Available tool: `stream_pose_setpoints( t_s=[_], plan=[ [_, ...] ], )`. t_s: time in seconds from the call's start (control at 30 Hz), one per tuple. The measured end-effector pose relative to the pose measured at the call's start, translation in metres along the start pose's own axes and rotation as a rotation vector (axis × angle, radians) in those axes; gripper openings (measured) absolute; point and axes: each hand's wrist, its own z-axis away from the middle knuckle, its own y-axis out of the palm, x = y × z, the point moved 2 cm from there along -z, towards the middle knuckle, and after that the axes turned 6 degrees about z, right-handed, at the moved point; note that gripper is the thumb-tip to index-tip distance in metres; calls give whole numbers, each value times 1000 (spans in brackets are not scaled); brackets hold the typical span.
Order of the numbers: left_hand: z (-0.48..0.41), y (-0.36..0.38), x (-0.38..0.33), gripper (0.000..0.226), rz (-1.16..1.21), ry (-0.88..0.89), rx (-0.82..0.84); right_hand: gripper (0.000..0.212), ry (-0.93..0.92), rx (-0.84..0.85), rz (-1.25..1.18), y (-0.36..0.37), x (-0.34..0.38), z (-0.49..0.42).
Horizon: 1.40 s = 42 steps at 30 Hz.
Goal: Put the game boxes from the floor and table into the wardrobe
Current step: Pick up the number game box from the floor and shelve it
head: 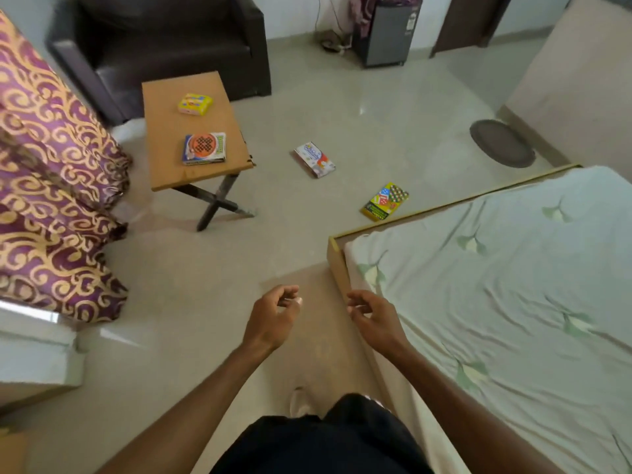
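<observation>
Two game boxes lie on the small wooden table (164, 179): a yellow box (195, 104) at its far end and a blue-and-orange box (204, 148) nearer me. On the floor lie a white box (314, 159) and, close to the bed frame, a yellow-green dice box (385, 201). My left hand (273, 318) and my right hand (371, 314) hover side by side over the floor, well short of all boxes. Both hands hold nothing, with fingers loosely curled and apart. No wardrobe is visible.
A bed (513, 285) with a pale green sheet fills the right side. Purple-and-gold curtains (51, 183) hang at the left. A dark armchair (164, 39) stands behind the table. A round mat (501, 143) and a grey appliance (386, 32) sit farther back.
</observation>
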Motion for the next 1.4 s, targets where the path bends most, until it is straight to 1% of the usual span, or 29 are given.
stream_pose_setpoints(
  t_s=[0.23,0.27,0.43,0.57,0.83,0.97,1.07,1.2,1.27,1.33,1.4],
  plan=[
    [-170,-21,-49,24,23,0,-18,29,3,25,-30,-2,46,-180],
    [-209,-21,-55,25,15,-1,-17,28,9,27,-40,-1,51,-219],
    [-341,-28,-85,26,-29,-22,-21,25,10,54,-67,-6,77,-365],
    [-445,-41,-120,27,-51,-36,-21,24,-14,54,-25,-21,109,-478],
    [-669,-62,-170,29,7,-56,-27,25,-5,74,24,-33,165,-697],
    [-788,-68,-187,29,-1,-80,-10,24,31,81,48,-29,183,-808],
    [-859,-69,-200,30,-17,-103,40,24,58,83,63,-31,198,-877],
    [-954,-57,-212,31,-40,-168,86,24,121,92,68,-36,205,-979],
    [-1003,-42,-209,30,-60,-201,107,27,145,119,75,-37,195,-1033],
    [-1053,-20,-197,34,-81,-253,124,30,174,192,99,-32,173,-1092],
    [-1100,5,-174,41,-85,-310,110,37,158,301,172,-21,140,-1150]
  ],
)
